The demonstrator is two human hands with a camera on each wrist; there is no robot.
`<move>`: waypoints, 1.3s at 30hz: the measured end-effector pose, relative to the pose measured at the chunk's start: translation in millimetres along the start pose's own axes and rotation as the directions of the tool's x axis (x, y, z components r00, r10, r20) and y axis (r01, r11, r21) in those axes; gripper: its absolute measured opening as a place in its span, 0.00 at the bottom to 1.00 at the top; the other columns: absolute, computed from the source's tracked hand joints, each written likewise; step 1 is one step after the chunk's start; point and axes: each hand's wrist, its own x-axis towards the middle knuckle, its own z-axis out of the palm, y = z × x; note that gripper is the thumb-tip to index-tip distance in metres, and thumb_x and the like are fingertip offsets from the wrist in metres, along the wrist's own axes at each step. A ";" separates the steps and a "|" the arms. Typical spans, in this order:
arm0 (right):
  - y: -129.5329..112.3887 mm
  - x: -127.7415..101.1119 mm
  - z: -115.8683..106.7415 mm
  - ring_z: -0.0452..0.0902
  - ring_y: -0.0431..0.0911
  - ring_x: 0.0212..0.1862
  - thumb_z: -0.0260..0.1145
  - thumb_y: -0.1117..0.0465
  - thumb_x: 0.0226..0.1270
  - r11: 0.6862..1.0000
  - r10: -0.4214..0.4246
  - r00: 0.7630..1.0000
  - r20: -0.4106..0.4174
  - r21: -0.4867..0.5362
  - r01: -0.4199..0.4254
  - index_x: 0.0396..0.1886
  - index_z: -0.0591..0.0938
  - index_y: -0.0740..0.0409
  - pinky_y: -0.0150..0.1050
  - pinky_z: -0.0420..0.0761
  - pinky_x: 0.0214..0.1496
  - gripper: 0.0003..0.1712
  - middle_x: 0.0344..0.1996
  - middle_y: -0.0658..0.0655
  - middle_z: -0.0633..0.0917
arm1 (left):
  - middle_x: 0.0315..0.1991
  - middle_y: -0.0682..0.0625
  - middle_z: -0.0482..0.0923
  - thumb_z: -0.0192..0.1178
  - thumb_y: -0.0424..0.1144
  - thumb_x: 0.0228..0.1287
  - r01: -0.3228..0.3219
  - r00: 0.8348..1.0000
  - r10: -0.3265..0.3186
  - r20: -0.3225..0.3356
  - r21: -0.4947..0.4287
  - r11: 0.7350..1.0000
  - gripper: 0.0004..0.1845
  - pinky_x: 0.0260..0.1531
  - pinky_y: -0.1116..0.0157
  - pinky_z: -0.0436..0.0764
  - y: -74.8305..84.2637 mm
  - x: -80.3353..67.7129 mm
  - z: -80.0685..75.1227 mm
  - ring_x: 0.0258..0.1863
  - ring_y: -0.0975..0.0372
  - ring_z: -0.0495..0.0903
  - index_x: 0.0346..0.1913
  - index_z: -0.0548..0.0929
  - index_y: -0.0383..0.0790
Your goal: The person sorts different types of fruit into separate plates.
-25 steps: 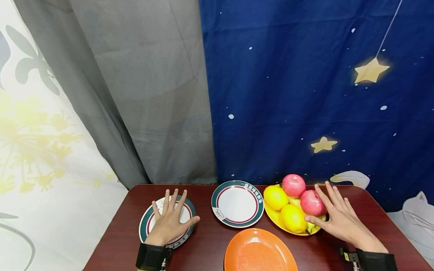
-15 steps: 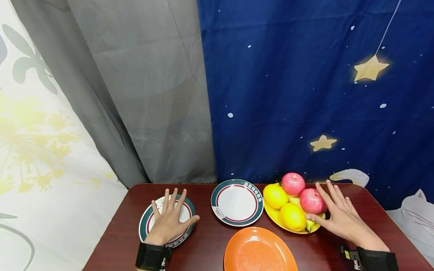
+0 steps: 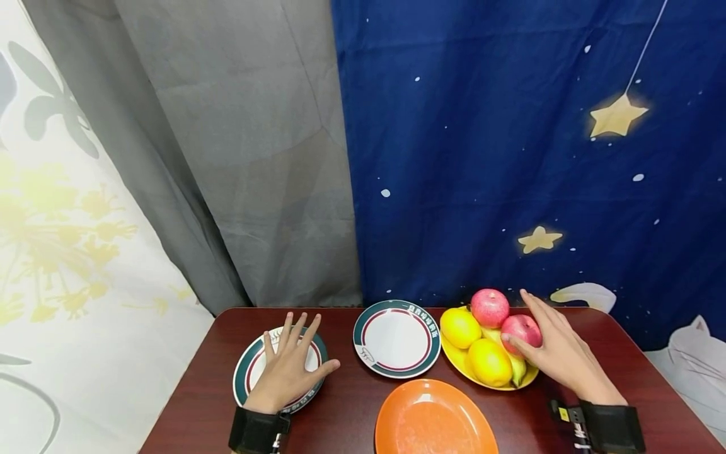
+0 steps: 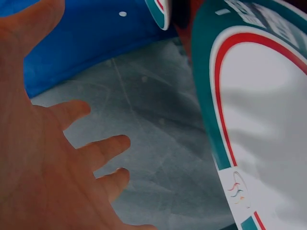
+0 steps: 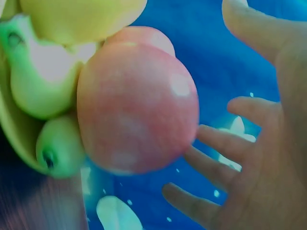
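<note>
My left hand, fingers spread, hovers over a white plate with a green rim at the table's left; the left wrist view shows nothing between its fingers. At the right, my right hand has its thumb and fingers parted around the near side of a red apple. In the right wrist view that apple stands close to the fingertips, which are not curled on it. The apple sits on a yellow plate with another red apple, two yellow lemon-like fruits and bananas.
A second green-rimmed white plate lies at the back middle of the dark red table. In front of it is an orange plate, cut off by the lower frame edge. Grey and blue curtains hang right behind the table.
My right hand has moved left and turned, bringing thumb and fingers to either side of the front red apple. The left hand has shifted slightly right.
</note>
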 end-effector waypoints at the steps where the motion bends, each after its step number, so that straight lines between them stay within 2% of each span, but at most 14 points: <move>1: -0.3 2.4 2.0 0.56 0.73 0.74 0.66 0.30 0.68 1.000 0.012 1.000 -0.001 0.005 -0.012 0.87 0.49 0.52 0.84 0.65 0.58 0.61 0.78 0.74 0.60 | 0.84 0.41 0.55 0.60 0.74 0.63 -0.001 1.000 0.001 0.005 -0.002 1.000 0.52 0.72 0.24 0.32 1.9 -0.2 -0.5 0.85 0.42 0.42 0.84 0.58 0.54; 6: 1.6 11.0 13.1 0.57 0.73 0.72 0.65 0.27 0.66 0.998 0.065 0.997 0.030 0.019 -0.065 0.86 0.50 0.53 0.85 0.66 0.55 0.62 0.78 0.74 0.60 | 0.83 0.41 0.55 0.59 0.76 0.63 -0.003 1.000 0.004 0.018 -0.017 1.000 0.52 0.72 0.24 0.33 9.7 -1.8 -2.4 0.85 0.42 0.42 0.84 0.59 0.54; 12: 9.0 14.0 23.7 0.67 0.73 0.66 0.67 0.27 0.64 0.998 0.063 0.998 0.030 0.008 -0.064 0.82 0.58 0.61 0.79 0.75 0.54 0.61 0.72 0.75 0.68 | 0.82 0.40 0.60 0.60 0.75 0.63 -0.026 1.000 0.026 0.003 -0.007 1.000 0.51 0.71 0.22 0.39 14.0 -2.8 -4.0 0.84 0.41 0.46 0.82 0.63 0.52; 16: 11.9 14.1 28.1 0.71 0.70 0.62 0.71 0.32 0.64 0.998 0.064 0.998 0.010 0.024 -0.064 0.77 0.64 0.66 0.75 0.77 0.56 0.57 0.67 0.75 0.71 | 0.81 0.40 0.61 0.60 0.74 0.63 -0.040 0.999 0.040 0.001 0.003 0.999 0.50 0.70 0.22 0.41 14.7 -3.1 -3.1 0.84 0.41 0.48 0.81 0.64 0.51; 21: 12.4 14.9 31.3 0.73 0.67 0.56 0.75 0.39 0.63 0.999 0.034 0.998 -0.045 0.037 -0.032 0.69 0.71 0.69 0.70 0.79 0.55 0.48 0.59 0.74 0.75 | 0.82 0.41 0.60 0.62 0.73 0.63 -0.026 0.999 0.026 0.030 0.004 1.000 0.51 0.72 0.24 0.39 14.1 -1.9 -2.0 0.85 0.43 0.46 0.82 0.63 0.52; 25: 12.2 15.6 33.5 0.73 0.66 0.53 0.76 0.43 0.62 0.999 0.007 0.996 -0.088 0.037 -0.004 0.66 0.73 0.70 0.68 0.79 0.52 0.44 0.56 0.74 0.77 | 0.82 0.42 0.58 0.63 0.73 0.62 -0.022 0.999 0.022 0.049 0.002 1.000 0.51 0.73 0.24 0.38 13.6 -1.4 -1.6 0.86 0.45 0.44 0.83 0.62 0.53; 30: 9.9 15.2 33.9 0.73 0.65 0.52 0.78 0.47 0.61 0.999 -0.016 0.990 -0.137 0.045 0.022 0.64 0.75 0.70 0.67 0.80 0.51 0.41 0.54 0.73 0.78 | 0.82 0.41 0.59 0.63 0.72 0.63 -0.046 0.998 0.046 0.034 -0.009 0.999 0.50 0.72 0.24 0.40 14.3 -2.0 -1.9 0.85 0.44 0.45 0.82 0.63 0.52; 33: 2.7 13.6 30.2 0.73 0.64 0.53 0.79 0.48 0.60 0.997 -0.033 0.985 -0.172 0.060 0.044 0.64 0.76 0.68 0.68 0.81 0.52 0.40 0.55 0.72 0.78 | 0.81 0.42 0.60 0.63 0.72 0.63 -0.056 0.998 0.057 0.026 -0.011 0.998 0.49 0.72 0.24 0.42 16.4 -1.4 -1.6 0.85 0.44 0.47 0.81 0.65 0.51; 36: -14.5 11.1 21.5 0.74 0.63 0.55 0.80 0.48 0.61 0.993 -0.048 0.980 -0.195 0.092 0.067 0.65 0.75 0.66 0.69 0.81 0.54 0.41 0.57 0.70 0.78 | 0.81 0.45 0.63 0.60 0.75 0.63 -0.068 0.997 0.068 0.020 -0.006 0.998 0.48 0.73 0.26 0.47 21.7 1.7 -1.2 0.85 0.47 0.50 0.80 0.68 0.53; 37: -22.2 10.8 18.4 0.75 0.62 0.55 0.80 0.48 0.61 0.991 -0.061 0.976 -0.208 0.102 0.084 0.66 0.75 0.65 0.67 0.82 0.54 0.41 0.57 0.68 0.78 | 0.80 0.46 0.64 0.60 0.75 0.63 -0.076 0.997 0.076 0.012 -0.013 0.997 0.47 0.74 0.27 0.49 24.7 3.1 -1.4 0.84 0.48 0.52 0.79 0.69 0.53; 39: -39.3 11.7 13.8 0.76 0.58 0.54 0.80 0.49 0.60 0.984 -0.098 0.966 -0.239 0.119 0.129 0.66 0.76 0.62 0.56 0.87 0.52 0.40 0.57 0.64 0.79 | 0.79 0.49 0.66 0.60 0.75 0.63 -0.100 0.995 0.099 -0.010 -0.021 0.995 0.45 0.74 0.29 0.55 33.1 7.4 -3.0 0.83 0.50 0.56 0.77 0.72 0.53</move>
